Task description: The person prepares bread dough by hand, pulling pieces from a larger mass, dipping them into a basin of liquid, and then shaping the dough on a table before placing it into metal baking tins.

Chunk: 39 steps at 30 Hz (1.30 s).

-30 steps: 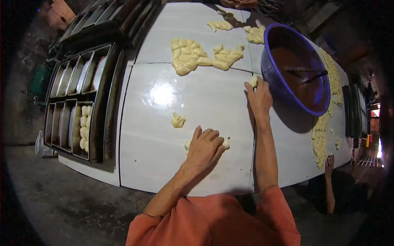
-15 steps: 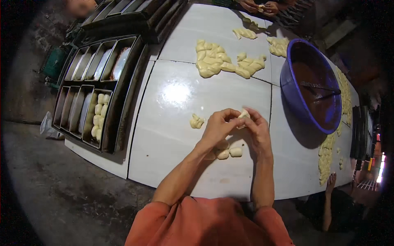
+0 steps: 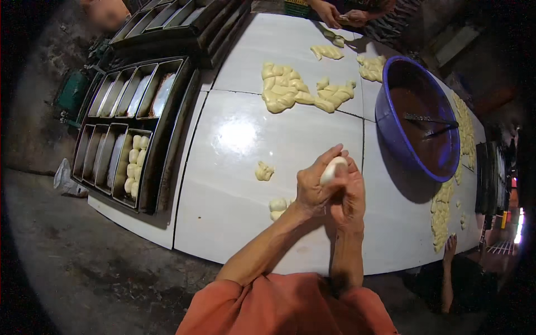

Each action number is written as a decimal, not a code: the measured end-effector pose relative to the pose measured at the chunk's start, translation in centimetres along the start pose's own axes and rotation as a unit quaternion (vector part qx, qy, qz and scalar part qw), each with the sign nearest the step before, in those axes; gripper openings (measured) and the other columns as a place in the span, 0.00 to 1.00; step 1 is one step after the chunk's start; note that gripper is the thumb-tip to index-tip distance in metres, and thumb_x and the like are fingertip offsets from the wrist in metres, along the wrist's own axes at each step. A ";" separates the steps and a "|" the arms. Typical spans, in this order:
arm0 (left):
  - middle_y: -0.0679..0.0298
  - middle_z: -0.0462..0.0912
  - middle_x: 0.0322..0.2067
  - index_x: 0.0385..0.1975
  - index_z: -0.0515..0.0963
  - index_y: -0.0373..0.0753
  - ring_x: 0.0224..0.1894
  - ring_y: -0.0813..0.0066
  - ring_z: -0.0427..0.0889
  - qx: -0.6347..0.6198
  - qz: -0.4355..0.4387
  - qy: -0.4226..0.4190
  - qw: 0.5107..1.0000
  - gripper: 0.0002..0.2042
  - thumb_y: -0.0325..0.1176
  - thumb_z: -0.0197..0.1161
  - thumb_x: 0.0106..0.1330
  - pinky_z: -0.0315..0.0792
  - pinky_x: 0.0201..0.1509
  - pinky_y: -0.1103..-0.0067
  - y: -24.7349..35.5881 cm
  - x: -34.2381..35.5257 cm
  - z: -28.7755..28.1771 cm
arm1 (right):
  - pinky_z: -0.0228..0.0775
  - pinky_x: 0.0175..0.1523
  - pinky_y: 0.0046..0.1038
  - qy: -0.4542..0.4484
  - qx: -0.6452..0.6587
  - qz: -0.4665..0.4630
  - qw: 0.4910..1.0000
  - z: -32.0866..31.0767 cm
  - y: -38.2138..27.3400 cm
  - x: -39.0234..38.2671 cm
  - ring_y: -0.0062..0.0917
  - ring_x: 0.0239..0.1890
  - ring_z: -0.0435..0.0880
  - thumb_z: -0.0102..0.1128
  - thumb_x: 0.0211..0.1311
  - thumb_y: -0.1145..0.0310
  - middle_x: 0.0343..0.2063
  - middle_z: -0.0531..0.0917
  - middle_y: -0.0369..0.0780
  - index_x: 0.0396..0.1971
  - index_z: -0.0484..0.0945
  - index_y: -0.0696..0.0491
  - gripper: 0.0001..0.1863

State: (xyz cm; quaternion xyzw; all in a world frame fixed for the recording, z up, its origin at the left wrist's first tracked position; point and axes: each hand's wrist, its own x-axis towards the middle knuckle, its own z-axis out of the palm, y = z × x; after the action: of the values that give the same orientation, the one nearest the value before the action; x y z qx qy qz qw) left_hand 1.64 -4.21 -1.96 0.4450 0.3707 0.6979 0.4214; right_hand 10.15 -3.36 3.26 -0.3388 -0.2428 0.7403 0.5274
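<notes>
Over the white table, my two hands are brought together around a smooth, pale dough ball. My left hand cups it from the left, its thumb and fingers closed about it. My right hand presses on it from the right, its fingers curled and partly blurred. Several shaped dough balls lie beside my left forearm, which hides some of them. A small torn lump of dough rests a little to the left of my hands.
Farther back lie twisted dough pieces. A purple basin with brown contents and a dark tool stands at right. Metal loaf pans stand at left, one filled with dough balls. Another person's hands work at the far edge.
My hands have gone from pinching a small dough piece with the fingertips to cupping a rounded ball between them. The view has shifted slightly, and my left forearm now covers different dough balls.
</notes>
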 end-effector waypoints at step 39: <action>0.64 0.85 0.44 0.54 0.80 0.37 0.47 0.77 0.83 -0.285 -0.373 0.012 0.883 0.16 0.41 0.58 0.76 0.75 0.52 0.81 3.2 1.8 1.9 | 0.77 0.41 0.22 -0.051 -0.116 -0.033 0.991 -5.3 -5.3 5.7 0.17 0.39 0.81 0.57 0.72 0.67 0.36 0.80 0.36 0.48 0.73 0.55 0.11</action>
State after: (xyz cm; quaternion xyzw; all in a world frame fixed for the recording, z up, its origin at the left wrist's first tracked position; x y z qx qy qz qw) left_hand 2.14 -3.47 2.04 0.1264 0.2997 0.5696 0.7548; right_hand 16.19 3.75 2.24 -0.3513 -0.3648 0.7057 0.4955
